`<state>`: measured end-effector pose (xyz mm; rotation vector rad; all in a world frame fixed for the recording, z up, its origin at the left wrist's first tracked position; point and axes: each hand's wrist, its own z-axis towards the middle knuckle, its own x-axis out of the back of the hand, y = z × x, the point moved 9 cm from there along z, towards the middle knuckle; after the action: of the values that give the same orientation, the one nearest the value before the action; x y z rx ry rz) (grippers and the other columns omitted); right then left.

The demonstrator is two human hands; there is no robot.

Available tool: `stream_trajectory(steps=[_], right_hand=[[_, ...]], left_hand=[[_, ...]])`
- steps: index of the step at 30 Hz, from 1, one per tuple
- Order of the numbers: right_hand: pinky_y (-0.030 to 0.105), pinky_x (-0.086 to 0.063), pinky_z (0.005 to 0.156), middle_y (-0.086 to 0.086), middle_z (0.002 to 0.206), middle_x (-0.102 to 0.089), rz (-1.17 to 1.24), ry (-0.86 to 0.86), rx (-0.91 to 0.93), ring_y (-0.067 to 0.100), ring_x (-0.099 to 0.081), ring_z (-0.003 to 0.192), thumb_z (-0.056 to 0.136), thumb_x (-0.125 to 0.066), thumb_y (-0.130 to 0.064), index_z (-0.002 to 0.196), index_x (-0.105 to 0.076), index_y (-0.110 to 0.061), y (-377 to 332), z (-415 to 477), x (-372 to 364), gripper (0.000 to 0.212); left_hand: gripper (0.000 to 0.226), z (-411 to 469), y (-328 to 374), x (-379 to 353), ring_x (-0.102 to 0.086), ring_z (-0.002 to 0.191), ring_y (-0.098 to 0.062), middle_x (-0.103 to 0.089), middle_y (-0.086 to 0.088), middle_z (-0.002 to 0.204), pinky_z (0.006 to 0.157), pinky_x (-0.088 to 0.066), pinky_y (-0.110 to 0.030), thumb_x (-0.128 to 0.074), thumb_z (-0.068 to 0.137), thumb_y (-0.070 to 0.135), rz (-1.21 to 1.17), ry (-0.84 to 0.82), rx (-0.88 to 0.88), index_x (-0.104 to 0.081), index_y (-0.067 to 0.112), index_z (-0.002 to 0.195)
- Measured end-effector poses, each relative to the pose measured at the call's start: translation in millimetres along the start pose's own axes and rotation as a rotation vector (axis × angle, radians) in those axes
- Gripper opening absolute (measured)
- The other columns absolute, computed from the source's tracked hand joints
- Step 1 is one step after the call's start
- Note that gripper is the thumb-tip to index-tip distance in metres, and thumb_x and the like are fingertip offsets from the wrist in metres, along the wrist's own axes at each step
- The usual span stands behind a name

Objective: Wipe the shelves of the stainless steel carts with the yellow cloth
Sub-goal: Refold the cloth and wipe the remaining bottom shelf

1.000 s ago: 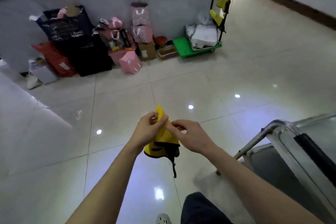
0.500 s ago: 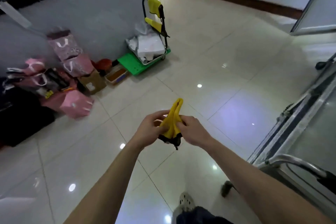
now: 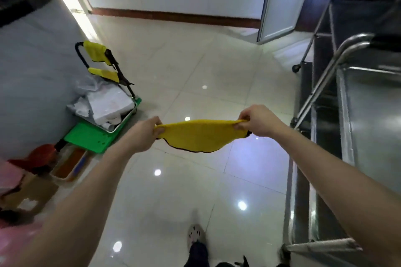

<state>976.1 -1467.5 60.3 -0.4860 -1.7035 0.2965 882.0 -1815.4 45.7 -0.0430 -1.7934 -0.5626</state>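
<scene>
Cloth (image 3: pixel 199 134), centre frame, pinched at each end by left hand (image 3: pixel 144 134) and right hand (image 3: pixel 259 121). Best laid spread flat on the cart (image 3: pixel 373 119), frame right.

Both bare forearms are extended forward and held well apart. The left end of the yellow cloth (image 3: pixel 199 134) is pinched by the left hand (image 3: pixel 144 134) between thumb and curled fingers. The right end is gripped likewise by the right hand (image 3: pixel 258 122), whose knuckles are turned upward, slightly higher than the left.
</scene>
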Motion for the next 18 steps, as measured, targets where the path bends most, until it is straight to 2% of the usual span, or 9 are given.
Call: stream_trajectory(steps=[2, 4, 6, 8, 11, 14, 15, 18], right_hand=[[0.034, -0.049, 0.059, -0.005, 0.074, -0.066, -0.07, 0.041, -0.065, 0.017, -0.063, 0.072, 0.09, -0.081, -0.048, 0.083, -0.074, -0.021, 8.5, 17.4, 18.3, 0.028], [0.041, -0.055, 0.067, -0.001, 0.075, -0.064, -0.148, 0.09, -0.142, 0.021, -0.062, 0.075, 0.094, -0.073, -0.06, 0.081, -0.067, -0.021, 21.0, 30.8, 39.7, 0.042], [0.044, -0.056, 0.07, 0.002, 0.076, -0.064, -0.16, 0.12, -0.201, 0.022, -0.062, 0.074, 0.097, -0.067, -0.065, 0.082, -0.064, -0.019, 37.0, 39.5, 60.9, 0.048], [0.046, -0.055, 0.073, 0.005, 0.078, -0.066, -0.131, 0.119, -0.237, 0.025, -0.063, 0.077, 0.099, -0.068, -0.059, 0.086, -0.066, -0.015, 55.0, 48.8, 78.2, 0.046], [0.042, -0.054, 0.077, 0.002, 0.085, -0.066, -0.018, 0.132, -0.276, 0.025, -0.064, 0.085, 0.098, -0.077, -0.037, 0.094, -0.069, -0.015, 88.6, 72.4, 100.4, 0.024], [0.036, -0.055, 0.08, -0.001, 0.092, -0.07, 0.138, 0.17, -0.312, 0.021, -0.067, 0.09, 0.094, -0.083, -0.022, 0.1, -0.071, -0.017, 128.0, 108.3, 114.7, 0.014], [0.035, -0.057, 0.082, -0.001, 0.095, -0.072, 0.197, 0.175, -0.322, 0.021, -0.069, 0.091, 0.092, -0.084, -0.017, 0.101, -0.073, -0.018, 141.4, 121.6, 117.9, 0.015], [0.037, -0.06, 0.091, -0.002, 0.103, -0.075, 0.292, 0.18, -0.345, 0.017, -0.07, 0.098, 0.089, -0.085, -0.007, 0.108, -0.078, -0.018, 175.1, 157.3, 127.3, 0.024]], left_hand=[[0.012, 52.7, 8.3, 14.7, -0.067, 0.077, -0.017, -0.072, 0.002, 0.086, 0.065, -0.048, -0.035, -0.065, 0.106, 0.037, -0.055, -0.004, -0.081, -0.06, 0.028, 0.1], [0.016, 105.8, 23.7, 30.2, -0.067, 0.07, -0.016, -0.074, 0.005, 0.078, 0.062, -0.048, -0.032, -0.079, 0.097, 0.031, -0.126, -0.025, -0.154, -0.064, 0.03, 0.091], [0.019, 153.3, 44.2, 41.5, -0.068, 0.066, -0.015, -0.077, 0.004, 0.074, 0.064, -0.048, -0.03, -0.089, 0.088, 0.024, -0.205, -0.099, -0.226, -0.071, 0.029, 0.09], [0.024, 193.7, 67.0, 48.7, -0.075, 0.074, -0.017, -0.081, 0.003, 0.081, 0.072, -0.055, -0.032, -0.095, 0.081, 0.022, -0.241, -0.171, -0.289, -0.077, 0.028, 0.096], [0.032, 258.6, 101.6, 50.5, -0.077, 0.087, -0.019, -0.082, 0.001, 0.09, 0.081, -0.062, -0.032, -0.1, 0.075, 0.024, -0.247, -0.301, -0.358, -0.084, 0.029, 0.102], [0.022, 323.7, 133.4, 39.5, -0.076, 0.082, -0.008, -0.081, 0.005, 0.089, 0.072, -0.058, -0.018, -0.101, 0.072, 0.027, -0.203, -0.431, -0.407, -0.086, 0.03, 0.088], [0.021, 345.0, 142.4, 37.4, -0.075, 0.08, -0.009, -0.081, 0.004, 0.087, 0.071, -0.057, -0.019, -0.101, 0.072, 0.024, -0.221, -0.447, -0.407, -0.085, 0.027, 0.085], [0.023, 400.9, 167.4, 32.2, -0.073, 0.088, -0.023, -0.076, -0.009, 0.089, 0.083, -0.059, -0.035, -0.097, 0.074, 0.004, -0.337, -0.497, -0.384, -0.076, 0.007, 0.085]])
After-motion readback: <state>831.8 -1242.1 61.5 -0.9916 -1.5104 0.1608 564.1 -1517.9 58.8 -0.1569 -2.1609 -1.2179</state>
